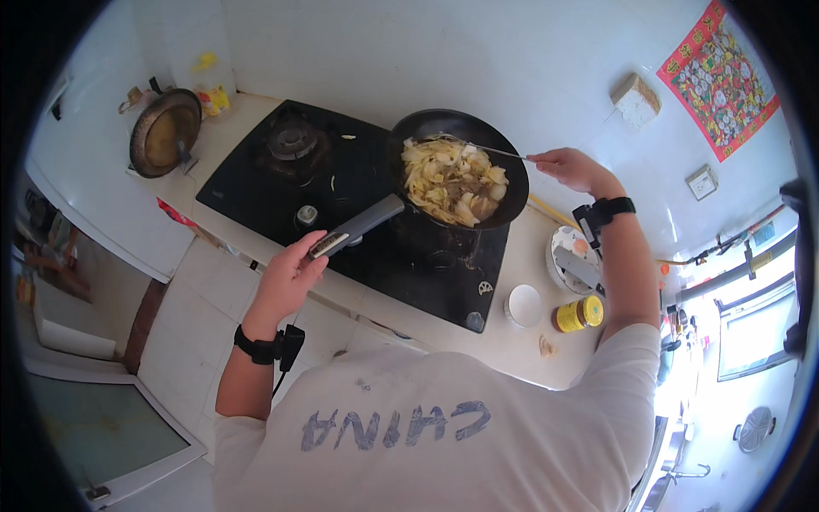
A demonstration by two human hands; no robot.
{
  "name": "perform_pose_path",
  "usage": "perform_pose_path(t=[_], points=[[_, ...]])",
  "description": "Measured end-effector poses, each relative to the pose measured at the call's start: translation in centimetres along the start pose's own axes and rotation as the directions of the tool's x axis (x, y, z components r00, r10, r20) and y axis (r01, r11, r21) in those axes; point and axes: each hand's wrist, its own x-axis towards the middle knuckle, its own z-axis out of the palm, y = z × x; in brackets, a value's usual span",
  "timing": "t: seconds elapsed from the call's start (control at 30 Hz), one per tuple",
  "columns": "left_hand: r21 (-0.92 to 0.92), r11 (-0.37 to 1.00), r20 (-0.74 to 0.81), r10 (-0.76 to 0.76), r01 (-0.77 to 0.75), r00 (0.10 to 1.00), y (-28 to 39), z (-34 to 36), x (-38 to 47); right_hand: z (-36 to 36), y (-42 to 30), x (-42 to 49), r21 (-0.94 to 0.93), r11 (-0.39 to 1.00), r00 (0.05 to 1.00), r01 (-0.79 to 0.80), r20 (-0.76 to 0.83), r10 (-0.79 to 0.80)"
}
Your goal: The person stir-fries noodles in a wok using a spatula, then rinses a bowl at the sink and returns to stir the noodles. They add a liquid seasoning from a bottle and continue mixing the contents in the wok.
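Note:
My left hand (293,272) grips the end of the grey handle (368,224) of a dark wok (515,185). The wok is over the right side of a black glass gas hob (384,256). Sliced, pale yellow leafy vegetable, which looks like cabbage (441,176), lies in it among some browner bits. My right hand (572,169), at the wok's far right, is closed on a thin metal utensil (496,151) whose head reaches into the food; its exact kind is partly hidden.
Right of the hob are a small white bowl (523,306), a yellow-lidded jar (578,313) and a patterned bowl (553,246) with a cleaver (578,267) across it. At the left, a second pan (165,133) leans beside a yellow-capped bottle (214,93).

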Motion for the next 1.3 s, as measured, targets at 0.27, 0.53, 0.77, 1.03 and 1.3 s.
perform_pose_path(t=[0.27,0.53,0.77,1.03,1.3], points=[[-0.02,1.0,-0.005,0.019,-0.019,1.0,-0.5,0.0,0.3,-0.9,-5.3,-10.7,-0.428,0.901,0.992,-0.076,-0.124,0.024],[-0.03,0.999,0.023,0.046,-0.045,0.999,-1.3,-0.2,0.4,3.0,-4.7,-12.9,-0.42,0.902,0.975,-0.098,-0.222,0.003],[-0.006,1.0,0.035,0.023,-0.023,0.999,-1.3,-0.3,0.6,2.5,-9.1,-12.2,-0.593,0.804,0.95,0.03,-0.233,-0.208],[0.016,0.999,0.058,0.046,-0.047,0.997,-0.9,-0.6,0.5,6.6,-9.6,-4.6,-0.777,0.621,0.962,-0.099,-0.235,-0.14],[-0.051,0.997,0.018,0.066,-0.065,0.998,-1.5,-0.2,0.4,4.9,-6.0,-13.3,-0.35,0.918,0.971,-0.186,-0.207,0.118]])
